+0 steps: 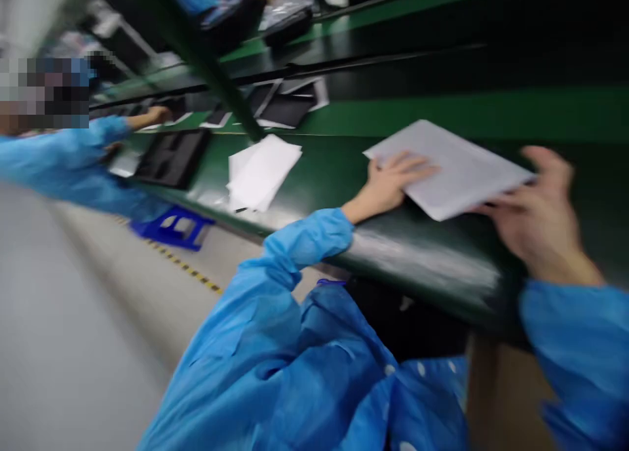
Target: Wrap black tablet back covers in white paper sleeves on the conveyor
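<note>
A flat white-grey sheet or thin pad [452,166] lies on the dark green bench [344,169] in front of me. My left hand [393,179] rests on its left edge, fingers stretched flat over the surface. My right hand [535,212] is at its right corner, fingers curled against the edge, smeared by motion. Both my sleeves are bright blue.
A loose stack of white sheets [260,169] lies to the left on the bench, with a black tray [171,156] beyond it. Another person in a blue coat [63,162] reaches onto the bench at far left. A blue stool [171,225] stands on the floor. Dark trays sit on the conveyor behind.
</note>
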### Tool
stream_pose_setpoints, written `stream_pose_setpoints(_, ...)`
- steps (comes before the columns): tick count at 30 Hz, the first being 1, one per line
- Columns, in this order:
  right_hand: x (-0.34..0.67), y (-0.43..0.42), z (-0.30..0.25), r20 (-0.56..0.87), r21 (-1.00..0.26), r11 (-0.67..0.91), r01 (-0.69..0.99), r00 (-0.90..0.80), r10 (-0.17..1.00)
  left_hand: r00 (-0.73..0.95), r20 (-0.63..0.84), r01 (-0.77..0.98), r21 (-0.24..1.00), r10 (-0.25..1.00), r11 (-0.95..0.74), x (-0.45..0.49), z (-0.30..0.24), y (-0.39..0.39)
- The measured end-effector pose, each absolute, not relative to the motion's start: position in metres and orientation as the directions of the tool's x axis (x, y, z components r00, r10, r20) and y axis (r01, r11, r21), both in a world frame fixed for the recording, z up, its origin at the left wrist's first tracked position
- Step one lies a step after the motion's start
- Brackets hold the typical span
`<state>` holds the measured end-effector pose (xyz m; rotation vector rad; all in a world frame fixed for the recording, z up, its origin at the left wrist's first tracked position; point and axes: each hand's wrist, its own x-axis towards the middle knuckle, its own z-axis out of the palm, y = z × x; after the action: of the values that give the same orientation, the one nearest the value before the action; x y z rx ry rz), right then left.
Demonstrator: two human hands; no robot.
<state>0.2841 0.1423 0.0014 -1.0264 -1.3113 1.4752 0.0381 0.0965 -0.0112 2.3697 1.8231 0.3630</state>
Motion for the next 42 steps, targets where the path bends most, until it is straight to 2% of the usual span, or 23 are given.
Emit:
stream_pose_setpoints(2, 0.274, 0.135, 0.000, -0.089, -0.980, -0.135, -0.148, -0.277, 0.957, 0.211, 0.129, 0.904, 0.350, 0.969, -0.244, 0.039, -0.017, 0.096)
stream_pose_setpoints(4, 0.272, 0.134, -0.004, -0.148, -0.979, -0.183, -0.088, -0.308, 0.940, 0.245, 0.160, 0.874, 0.392, 0.956, -0.289, 0.037, -0.023, 0.096)
stream_pose_setpoints(5, 0.274, 0.133, -0.006, -0.154, -0.985, -0.169, -0.039, -0.258, 0.954, 0.296, 0.187, 0.849, 0.397, 0.937, -0.348, 0.036, -0.026, 0.096)
stream_pose_setpoints(7, 0.288, 0.124, -0.010, -0.083, -0.994, -0.071, 0.088, -0.143, 0.986, 0.381, 0.234, 0.806, 0.390, 0.895, -0.445, 0.031, -0.031, 0.098)
stream_pose_setpoints(9, 0.312, 0.106, -0.015, 0.019, -0.973, 0.024, 0.230, -0.027, 0.999, 0.380, 0.283, 0.789, 0.398, 0.881, -0.468, 0.023, -0.036, 0.106)
stream_pose_setpoints(11, 0.345, 0.086, -0.020, 0.088, -0.927, 0.053, 0.371, 0.078, 0.993, 0.267, 0.350, 0.801, 0.438, 0.898, -0.409, 0.003, -0.040, 0.122)
stream_pose_setpoints(14, 0.400, 0.062, -0.026, 0.228, -0.799, 0.089, 0.595, 0.161, 0.960, -0.010, 0.419, 0.816, 0.528, 0.908, -0.234, -0.055, -0.038, 0.154)
stream_pose_setpoints(17, 0.440, 0.049, -0.034, 0.356, -0.596, 0.125, 0.793, 0.121, 0.927, -0.198, 0.300, 0.832, 0.555, 0.933, -0.002, -0.138, -0.019, 0.171)
stream_pose_setpoints(19, 0.454, 0.043, -0.042, 0.398, -0.522, 0.089, 0.848, 0.150, 0.905, -0.239, 0.197, 0.856, 0.504, 0.951, 0.111, -0.194, 0.002, 0.172)
stream_pose_setpoints(21, 0.459, 0.040, -0.050, 0.434, -0.499, 0.048, 0.865, 0.202, 0.878, -0.262, 0.153, 0.886, 0.429, 0.953, 0.175, -0.241, 0.020, 0.169)
stream_pose_setpoints(25, 0.459, 0.041, -0.058, 0.464, -0.466, 0.025, 0.884, 0.221, 0.858, -0.203, 0.109, 0.929, 0.335, 0.973, 0.157, -0.288, 0.031, 0.164)
stream_pose_setpoints(27, 0.461, 0.042, -0.059, 0.462, -0.462, 0.018, 0.887, 0.223, 0.858, -0.174, 0.111, 0.930, 0.344, 0.979, 0.127, -0.291, 0.023, 0.168)
stream_pose_setpoints(31, 0.468, 0.043, -0.056, 0.499, -0.463, 0.032, 0.886, 0.231, 0.835, -0.117, 0.208, 0.926, 0.377, 0.971, 0.031, -0.279, 0.006, 0.183)
stream_pose_setpoints(35, 0.442, 0.039, -0.042, 0.710, -0.458, 0.251, 0.853, 0.181, 0.680, -0.021, 0.337, 0.937, 0.336, 0.941, -0.099, -0.236, 0.000, 0.183)
stream_pose_setpoints(37, 0.407, 0.039, -0.030, 0.710, -0.527, 0.376, 0.762, 0.152, 0.688, 0.112, 0.429, 0.943, 0.240, 0.896, -0.232, -0.192, -0.003, 0.166)
stream_pose_setpoints(39, 0.360, 0.043, -0.017, 0.525, -0.734, 0.399, 0.550, 0.086, 0.847, 0.261, 0.508, 0.917, 0.136, 0.821, -0.375, -0.136, -0.008, 0.140)
stream_pose_setpoints(40, 0.335, 0.046, -0.011, 0.322, -0.886, 0.303, 0.352, -0.005, 0.947, 0.334, 0.534, 0.888, 0.099, 0.777, -0.450, -0.108, -0.012, 0.125)
stream_pose_setpoints(41, 0.311, 0.051, -0.006, 0.120, -0.978, 0.145, 0.149, -0.165, 0.979, 0.408, 0.558, 0.845, 0.068, 0.723, -0.530, -0.080, -0.016, 0.109)
stream_pose_setpoints(42, 0.289, 0.058, -0.003, -0.041, -0.999, -0.040, 0.010, -0.319, 0.947, 0.480, 0.579, 0.791, 0.039, 0.659, -0.610, -0.056, -0.019, 0.095)
